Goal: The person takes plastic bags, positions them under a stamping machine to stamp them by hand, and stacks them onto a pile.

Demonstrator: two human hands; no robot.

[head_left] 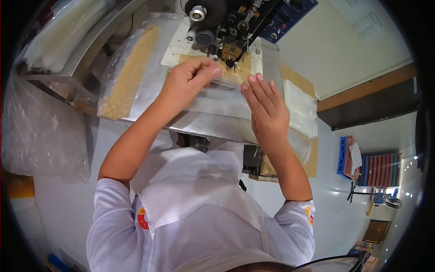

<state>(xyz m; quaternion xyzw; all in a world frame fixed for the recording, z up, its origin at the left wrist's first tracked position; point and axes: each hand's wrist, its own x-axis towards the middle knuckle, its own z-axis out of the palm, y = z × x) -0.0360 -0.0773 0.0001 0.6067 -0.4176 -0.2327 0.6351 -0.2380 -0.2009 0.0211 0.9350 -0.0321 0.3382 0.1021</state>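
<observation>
My left hand (186, 81) is at the front left of a tabletop machine (231, 50) with rollers, a black reel and a brown-taped base plate. Its thumb and fingers are curled together; whatever may be between them is hidden. To the right, my right hand (270, 109) is held with fingers straight and close together, and nothing shows in it. Clear plastic film (217, 102) lies below the two hands at the machine's front edge. Printed letters mark the strip between my hands, only partly legible.
A stack of clear plastic bags (301, 109) lies on the right of the metal table (204, 125). On the left is a plastic-wrapped brown bundle (133, 75). More plastic sleeves (68, 34) rest on a metal shelf. A blue control panel (287, 18) stands behind.
</observation>
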